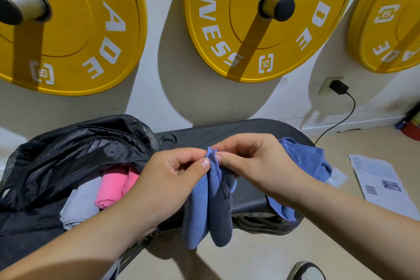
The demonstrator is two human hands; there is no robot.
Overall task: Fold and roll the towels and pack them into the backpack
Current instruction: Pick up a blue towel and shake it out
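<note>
Holding: the left hand (172,175) and the right hand (256,161) each pinched the top edge of the blue towel (204,211) between thumb and fingertips, the two pinches almost touching, above the front edge of the bench (227,132).
Hand state: both were grasping the towel; neither was released or clenched empty.
Towel position: it hung from the pinches in two narrow lengths, down past the bench's front edge and clear of the floor.
Reason for grip, as judged: bringing the corners together let the cloth's own weight pull the fold straight before rolling.
Further blue cloth: more lay over the bench's right end, behind the right wrist; whether it was the same towel could not be told.
Backpack (68,148): it lay open on the bench's left end with its mouth toward the person, judged to keep packing within easy reach.
Packed items: a pink towel roll (111,186) and a grey towel (77,207) sat side by side in the opening.
Stage, as judged: part packed; the blue towel was not yet rolled.
Surface: the bench top was black, padded and smooth.
Room: yellow weight plates (261,29) hung on pegs on the pale wall behind the bench; a charger (338,87) sat in a socket to the bench's right; a printed sheet (381,184) lay on the floor to the right of the bench.
</note>
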